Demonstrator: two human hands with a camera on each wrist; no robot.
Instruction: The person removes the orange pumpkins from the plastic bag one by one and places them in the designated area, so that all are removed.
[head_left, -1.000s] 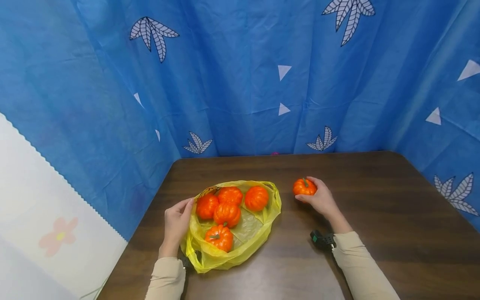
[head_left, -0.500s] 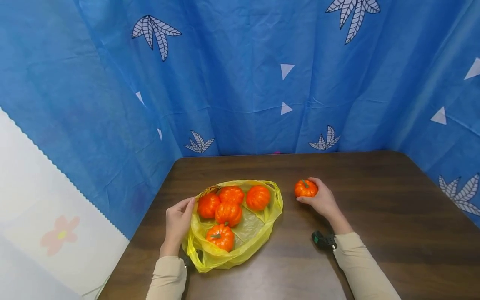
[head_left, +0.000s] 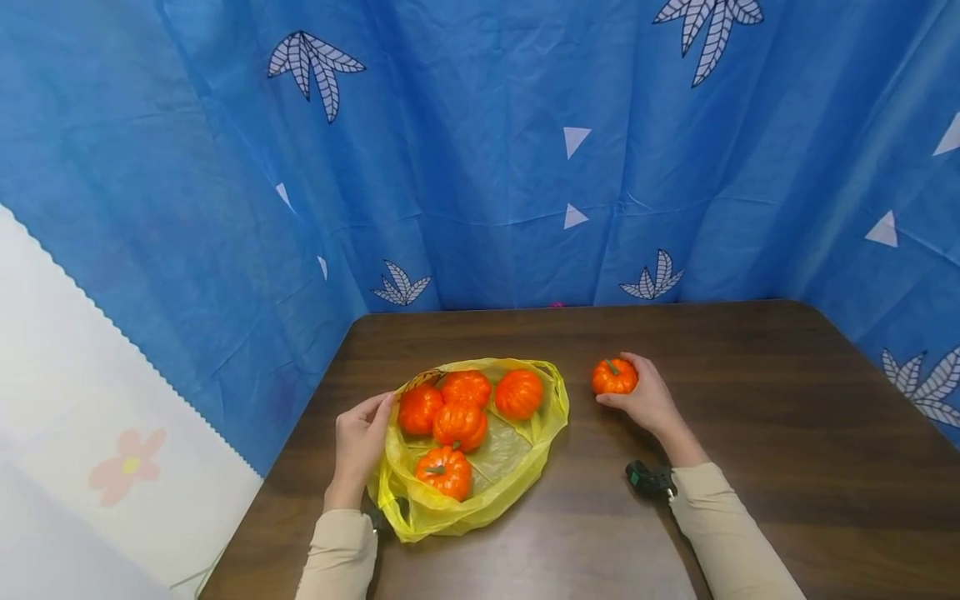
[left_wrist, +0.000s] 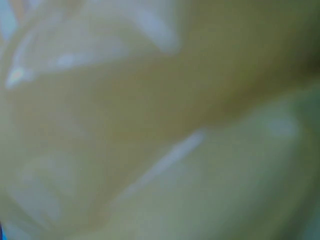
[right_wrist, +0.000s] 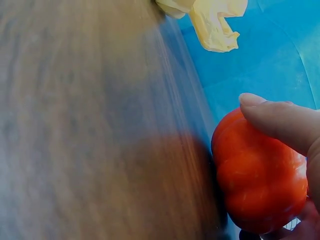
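Note:
My left hand [head_left: 360,446] pinches the left rim of a yellow plastic bag [head_left: 465,518] between thumb and fingers. The bag lies spread wide on the table, and several small orange pumpkins [head_left: 460,427] sit inside. To the right of it, my right hand [head_left: 652,406] grips another orange pumpkin [head_left: 612,379] with a green stem. In the right wrist view, the thumb presses on this pumpkin [right_wrist: 260,175] at the table surface; the other fingers are mostly hidden. Blurred yellow film [left_wrist: 150,110] of the bag fills the left wrist view.
The dark wooden table [head_left: 750,400] backs onto a blue curtain [head_left: 495,167] with leaf prints. A white cloth [head_left: 82,392] with a flower hangs at the left. A black wrist camera [head_left: 648,479] sits under the right wrist.
The head view has shifted slightly, so everything appears a little further right. Both hands keep their holds, and the bag and pumpkins stay in place.

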